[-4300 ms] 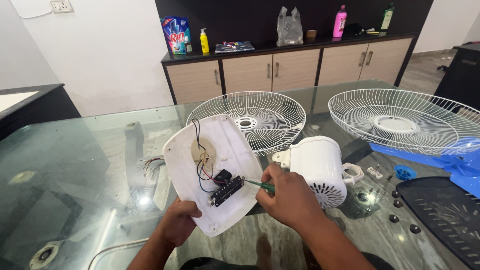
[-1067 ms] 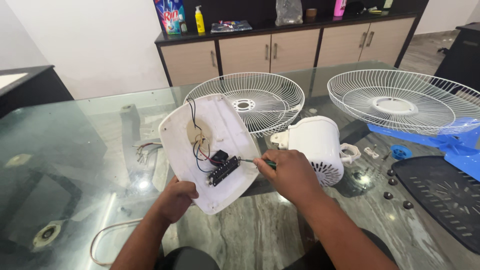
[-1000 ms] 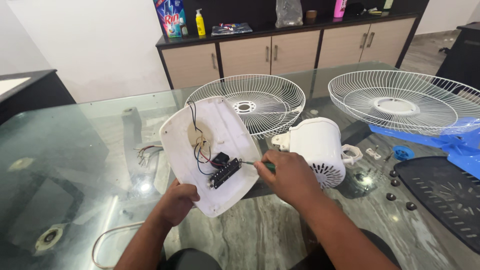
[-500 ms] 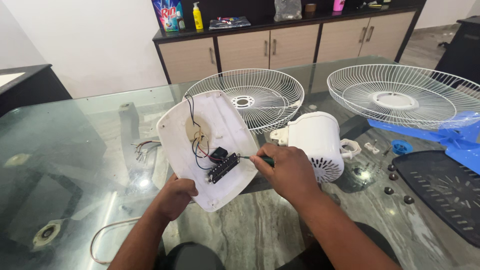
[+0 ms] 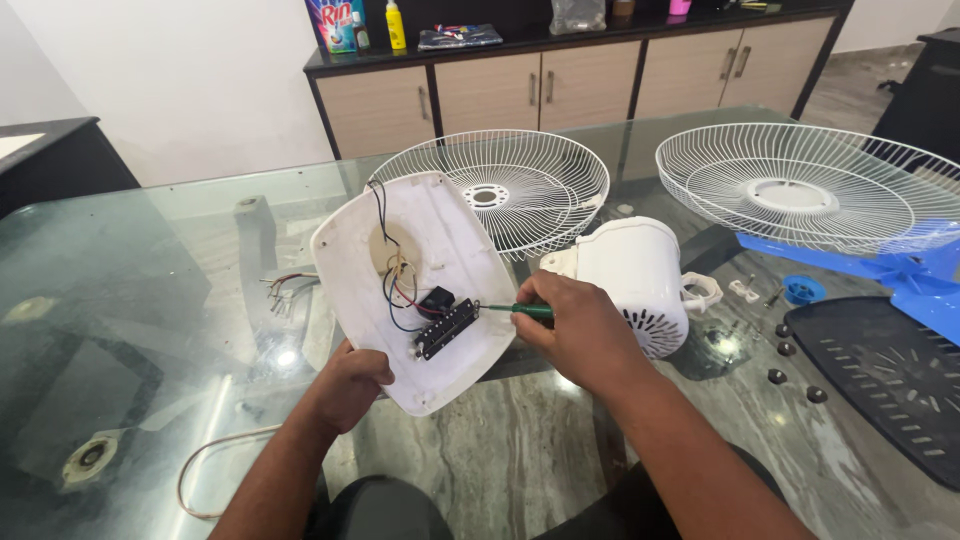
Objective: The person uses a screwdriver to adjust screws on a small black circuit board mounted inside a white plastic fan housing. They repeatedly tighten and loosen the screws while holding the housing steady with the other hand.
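Note:
My left hand (image 5: 347,385) grips the lower edge of a white fan base cover (image 5: 410,270), tilted up so its inside faces me. Inside it sit coloured wires (image 5: 395,285) and a black switch block (image 5: 445,328). My right hand (image 5: 575,330) is closed around a green-handled screwdriver (image 5: 515,310), its tip resting against the right end of the switch block. Just behind my right hand lies the white fan motor housing (image 5: 635,280) on the glass table (image 5: 130,330).
Two white wire fan guards (image 5: 500,190) (image 5: 800,185) lie on the table. A blue fan blade (image 5: 900,275), a black grille panel (image 5: 885,375) and several loose screws (image 5: 790,365) are at the right. A cord (image 5: 215,460) loops at the lower left. A cabinet stands behind.
The view has shifted slightly. Both hands keep their hold; the screwdriver stays at the switch block with only small movement.

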